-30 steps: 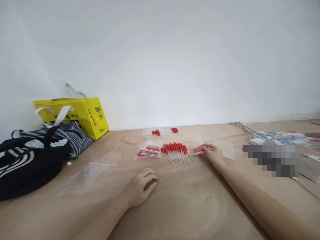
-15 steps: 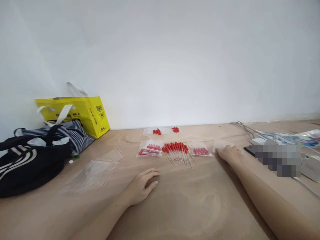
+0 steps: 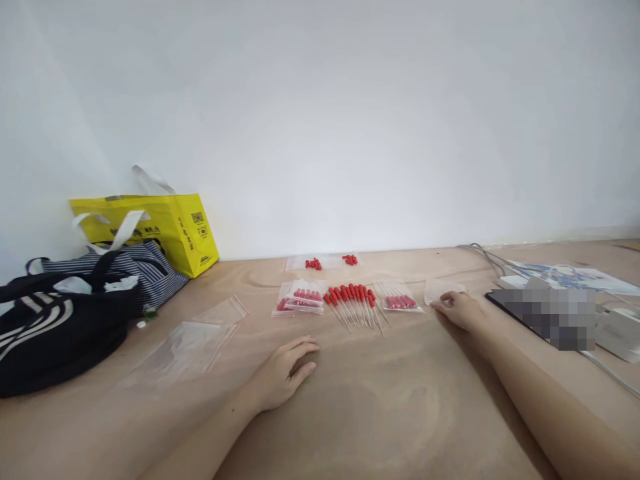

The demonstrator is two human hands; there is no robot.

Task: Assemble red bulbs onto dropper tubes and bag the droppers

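Observation:
My left hand [image 3: 285, 375] lies on the wooden table with fingers loosely spread and thumb apart, holding nothing. Over to the right, my right hand [image 3: 461, 309] rests at the near edge of a small clear plastic bag [image 3: 441, 289]; its thumb and forefinger are bent with a gap between them. Between the hands lie several droppers with red rubber bulbs [image 3: 354, 293], fanned out with their thin clear tubes toward me. A zip bag of red-bulbed droppers [image 3: 399, 297] is to their right. Stacked bags with more red bulbs [image 3: 300, 297] are to their left.
Clear zip bags [image 3: 190, 343] lie left of my left hand. Loose red bulbs [image 3: 314, 264] sit on a bag by the wall. A yellow bag [image 3: 190, 233], a striped bag [image 3: 155, 277] and a black bag [image 3: 65, 327] stand left. Right are a phone [image 3: 505, 303] and cables [image 3: 613, 380].
My right hand has shifted slightly, and its thumb and forefinger have come apart at the bag's edge. My left hand has stayed in place.

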